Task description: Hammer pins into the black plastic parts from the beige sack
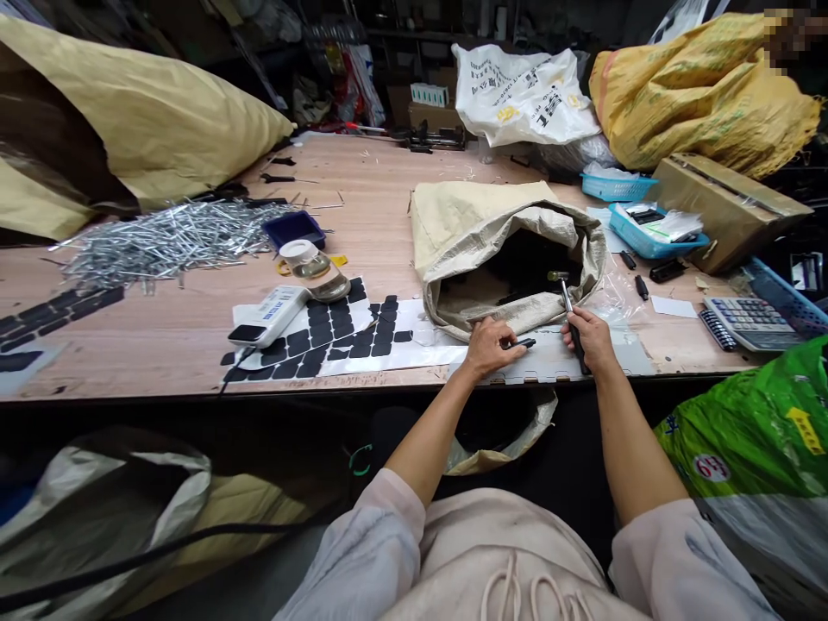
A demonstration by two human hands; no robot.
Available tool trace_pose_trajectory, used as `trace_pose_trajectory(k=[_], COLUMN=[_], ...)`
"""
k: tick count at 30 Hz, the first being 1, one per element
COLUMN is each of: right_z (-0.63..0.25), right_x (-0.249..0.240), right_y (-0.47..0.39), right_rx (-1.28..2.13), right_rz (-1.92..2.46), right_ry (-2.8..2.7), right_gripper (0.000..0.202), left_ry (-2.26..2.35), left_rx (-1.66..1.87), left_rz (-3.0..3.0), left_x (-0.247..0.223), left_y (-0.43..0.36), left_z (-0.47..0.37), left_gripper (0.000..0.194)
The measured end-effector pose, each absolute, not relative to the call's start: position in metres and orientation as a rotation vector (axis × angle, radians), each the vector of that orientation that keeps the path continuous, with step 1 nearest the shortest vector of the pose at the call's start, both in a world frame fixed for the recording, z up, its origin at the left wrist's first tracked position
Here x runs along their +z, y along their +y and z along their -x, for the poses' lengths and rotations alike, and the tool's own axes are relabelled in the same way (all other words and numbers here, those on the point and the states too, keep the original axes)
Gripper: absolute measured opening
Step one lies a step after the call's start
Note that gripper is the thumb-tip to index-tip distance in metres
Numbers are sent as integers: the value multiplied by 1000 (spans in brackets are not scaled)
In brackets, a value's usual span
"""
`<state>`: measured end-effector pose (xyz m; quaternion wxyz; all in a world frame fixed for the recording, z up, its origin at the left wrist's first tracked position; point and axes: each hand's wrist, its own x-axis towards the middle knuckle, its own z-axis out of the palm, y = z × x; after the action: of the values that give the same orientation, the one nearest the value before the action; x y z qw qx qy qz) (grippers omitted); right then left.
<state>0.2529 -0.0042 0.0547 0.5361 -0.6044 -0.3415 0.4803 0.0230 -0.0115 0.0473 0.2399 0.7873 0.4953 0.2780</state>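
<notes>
My right hand is closed around the black handle of a small hammer, its metal shaft and head pointing up before the mouth of an open sack. My left hand, at the front edge of the table, pinches a small black part; its exact kind is too small to tell. Beneath both hands lies a pale flat board. The beige sack rests just behind them, its opening facing me and its inside dark. Beside my left hand are sheets of black rounded stickers.
Left of centre stand a white electronic device, a lidded jar and a dark blue tray. A heap of metal rods lies further left. On the right are a calculator, blue baskets and a cardboard box.
</notes>
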Motion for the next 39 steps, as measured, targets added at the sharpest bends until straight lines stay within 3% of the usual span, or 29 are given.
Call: trace_pose_trajectory(k=[10, 13, 17, 21, 24, 29, 35, 39], right_z=[-252, -251, -250, -249, -249, -249, -250, -251], right_x=[53, 52, 53, 53, 52, 51, 49, 48], right_y=[-5, -6, -7, -6, -5, -5, -5, -4], right_rx=[1113, 1105, 1091, 1090, 1098, 1095, 1091, 1081], right_rz=[1439, 1428, 1440, 1444, 1434, 1446, 1426, 1449], right_ry=[-815, -834, -840, -817, -815, -824, -832, -831], right_gripper=[45, 45, 46, 46, 44, 43, 43, 47], left_ry=[991, 1084, 1467, 1715, 1750, 1790, 1531, 1327], left_rx=[867, 1036, 1302, 937, 607, 613, 1223, 992], left_rz=[-2537, -2457, -2074, -1867, -1794, -1752, -2094, -2250], left_x=[43, 50, 71, 79, 71, 59, 66, 51], left_y=[-114, -96, -14, 65, 88, 86, 33, -6], left_z=[17, 8, -25, -48, -55, -52, -25, -12], left_gripper=[22, 24, 24, 13, 23, 20, 17, 15])
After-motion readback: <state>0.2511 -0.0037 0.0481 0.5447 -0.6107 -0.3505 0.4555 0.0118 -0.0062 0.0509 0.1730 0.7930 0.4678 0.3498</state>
